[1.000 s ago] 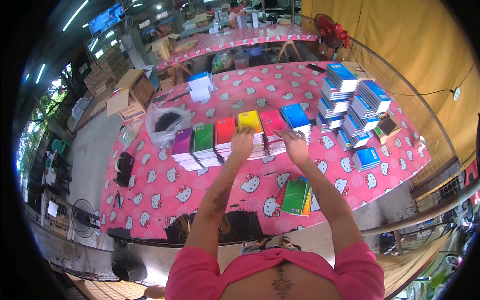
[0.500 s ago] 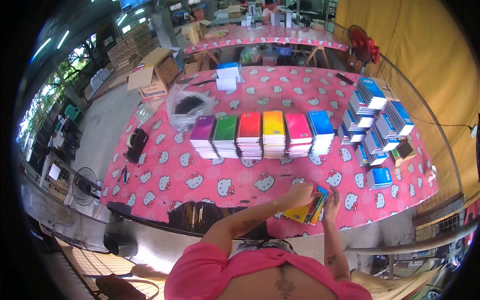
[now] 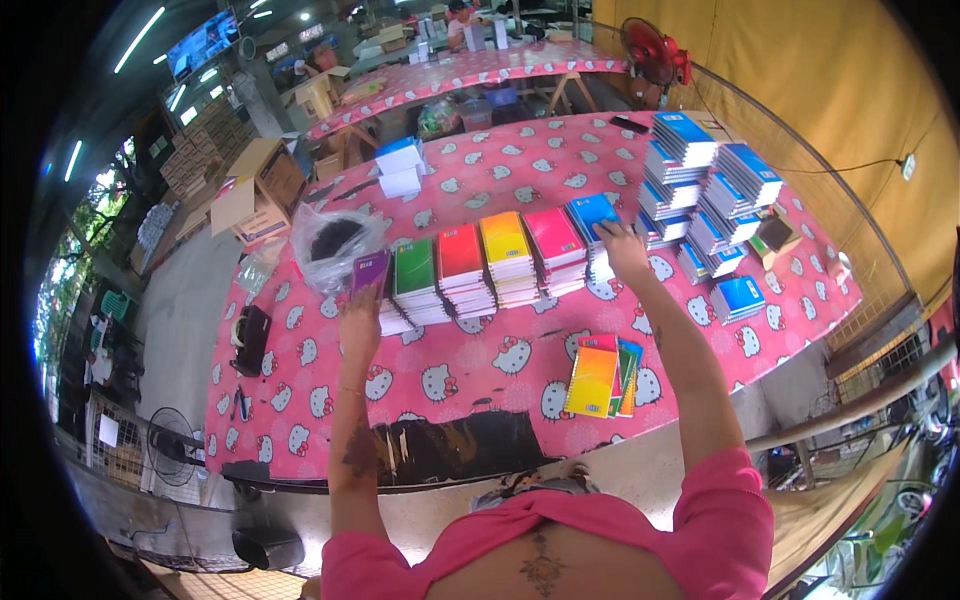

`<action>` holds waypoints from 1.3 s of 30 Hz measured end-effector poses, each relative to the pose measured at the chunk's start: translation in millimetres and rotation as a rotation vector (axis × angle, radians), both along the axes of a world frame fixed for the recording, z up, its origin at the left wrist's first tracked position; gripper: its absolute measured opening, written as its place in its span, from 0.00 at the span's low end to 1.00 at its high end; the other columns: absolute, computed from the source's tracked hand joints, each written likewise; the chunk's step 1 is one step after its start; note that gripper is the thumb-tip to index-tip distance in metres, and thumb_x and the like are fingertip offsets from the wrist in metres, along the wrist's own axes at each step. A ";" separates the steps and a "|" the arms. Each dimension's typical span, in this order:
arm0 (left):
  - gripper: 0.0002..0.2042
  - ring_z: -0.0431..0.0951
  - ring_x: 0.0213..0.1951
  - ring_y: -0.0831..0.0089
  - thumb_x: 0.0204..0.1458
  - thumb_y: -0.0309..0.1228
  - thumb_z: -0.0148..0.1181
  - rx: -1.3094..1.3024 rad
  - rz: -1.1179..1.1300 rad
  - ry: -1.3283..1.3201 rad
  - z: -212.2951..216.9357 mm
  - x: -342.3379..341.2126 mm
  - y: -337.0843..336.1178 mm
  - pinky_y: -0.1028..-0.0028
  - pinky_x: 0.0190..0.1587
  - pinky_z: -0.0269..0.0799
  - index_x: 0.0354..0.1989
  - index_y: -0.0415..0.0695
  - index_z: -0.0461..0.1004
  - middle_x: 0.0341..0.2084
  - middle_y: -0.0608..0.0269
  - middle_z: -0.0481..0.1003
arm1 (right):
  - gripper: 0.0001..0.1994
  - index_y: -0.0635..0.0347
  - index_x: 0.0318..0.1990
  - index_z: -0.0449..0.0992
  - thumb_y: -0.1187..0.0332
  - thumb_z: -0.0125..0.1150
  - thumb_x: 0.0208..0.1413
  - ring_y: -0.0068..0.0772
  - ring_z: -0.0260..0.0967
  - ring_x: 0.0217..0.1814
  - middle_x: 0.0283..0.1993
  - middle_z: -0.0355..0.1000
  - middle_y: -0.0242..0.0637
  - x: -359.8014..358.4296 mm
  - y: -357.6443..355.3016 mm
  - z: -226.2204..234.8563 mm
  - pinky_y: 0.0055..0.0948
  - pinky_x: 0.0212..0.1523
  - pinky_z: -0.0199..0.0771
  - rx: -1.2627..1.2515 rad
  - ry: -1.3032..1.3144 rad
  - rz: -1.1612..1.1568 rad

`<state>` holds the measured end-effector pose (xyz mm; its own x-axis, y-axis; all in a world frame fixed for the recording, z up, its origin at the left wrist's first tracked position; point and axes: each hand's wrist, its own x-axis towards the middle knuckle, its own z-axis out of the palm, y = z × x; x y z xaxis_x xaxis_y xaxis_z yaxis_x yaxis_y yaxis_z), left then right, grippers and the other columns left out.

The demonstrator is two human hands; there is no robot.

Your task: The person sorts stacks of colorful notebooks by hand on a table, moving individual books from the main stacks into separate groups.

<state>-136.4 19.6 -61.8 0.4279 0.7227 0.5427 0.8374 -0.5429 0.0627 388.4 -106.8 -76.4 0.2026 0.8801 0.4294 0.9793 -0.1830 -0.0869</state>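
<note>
Six side-by-side stacks of spiral notebooks stand in a row. My left hand (image 3: 360, 316) reaches the near edge of the purple notebooks (image 3: 370, 268), fingers stretched onto the top cover. At the other end my right hand (image 3: 624, 252) lies at the near edge of the blue notebooks (image 3: 592, 209), its fingers extended over the cover. Between them are green (image 3: 414, 264), red (image 3: 460, 252), yellow (image 3: 504, 238) and pink notebooks (image 3: 553, 236). A loose fanned pile of mixed-colour notebooks (image 3: 593, 382), yellow on top, lies near the table's front edge, apart from both hands.
More blue notebook stacks (image 3: 682, 140) rise at the right of the pink patterned table (image 3: 470, 365). A clear plastic bag (image 3: 338, 240), a black tape dispenser (image 3: 250, 340) and an open carton (image 3: 262, 190) are on the left. A red fan (image 3: 650, 52) stands beyond the far right corner.
Both hands have let go of the fanned notebooks, now lying on the table. My left hand has moved to the purple stack, my right to the blue. The view has shifted and tilted.
</note>
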 end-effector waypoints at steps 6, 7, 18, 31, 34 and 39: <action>0.13 0.76 0.24 0.49 0.59 0.25 0.54 -0.075 0.129 -0.414 95.3 65.2 -72.5 0.55 0.27 0.69 0.52 0.44 0.75 0.25 0.44 0.77 | 0.13 0.50 0.49 0.79 0.70 0.59 0.56 0.45 0.74 0.40 0.40 0.76 0.40 -15.9 -55.8 39.8 0.42 0.46 0.75 0.409 -0.025 -0.047; 0.14 0.75 0.18 0.53 0.59 0.27 0.55 -0.004 0.049 -0.483 102.7 57.1 -86.8 0.57 0.22 0.66 0.53 0.46 0.75 0.19 0.43 0.75 | 0.13 0.51 0.49 0.79 0.70 0.60 0.55 0.44 0.73 0.38 0.37 0.74 0.40 -50.7 -76.6 53.1 0.41 0.42 0.75 0.397 -0.022 0.044; 0.34 0.82 0.24 0.63 0.64 0.55 0.47 -1.481 -0.468 -0.084 -16.9 272.2 -152.9 0.68 0.29 0.80 0.54 0.29 0.71 0.26 0.46 0.81 | 0.18 0.60 0.50 0.78 0.60 0.66 0.56 0.45 0.71 0.52 0.46 0.74 0.43 -124.3 -236.9 -98.3 0.39 0.56 0.69 0.427 0.884 -0.153; 0.34 0.74 0.54 0.67 0.48 0.28 0.63 -1.575 -0.642 -1.098 -77.3 239.3 -219.1 0.69 0.54 0.72 0.66 0.42 0.59 0.54 0.60 0.71 | 0.38 0.64 0.59 0.61 0.70 0.79 0.42 0.33 0.68 0.55 0.55 0.68 0.41 -122.0 -202.3 -66.3 0.36 0.54 0.76 0.245 1.667 0.072; 0.40 0.69 0.60 0.66 0.44 0.22 0.65 -1.448 -0.851 -1.101 -67.1 211.6 -233.2 0.67 0.57 0.70 0.68 0.41 0.53 0.59 0.59 0.65 | 0.45 0.62 0.64 0.56 0.71 0.81 0.40 0.35 0.63 0.64 0.60 0.63 0.41 -146.7 -222.0 -49.3 0.35 0.62 0.69 0.338 1.554 0.390; 0.45 0.67 0.62 0.64 0.45 0.25 0.69 -1.232 -0.865 -0.846 -100.8 208.1 -255.0 0.64 0.63 0.64 0.71 0.43 0.48 0.60 0.55 0.64 | 0.54 0.58 0.71 0.49 0.71 0.82 0.37 0.38 0.62 0.65 0.63 0.60 0.42 -173.7 -229.2 -84.7 0.37 0.66 0.64 0.424 1.331 0.402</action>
<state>71.7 -235.4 -162.6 0.7963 0.5853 0.1524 -0.1302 -0.0802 0.9882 214.7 -336.0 -161.1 0.4256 0.8297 0.3611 0.1103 0.3485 -0.9308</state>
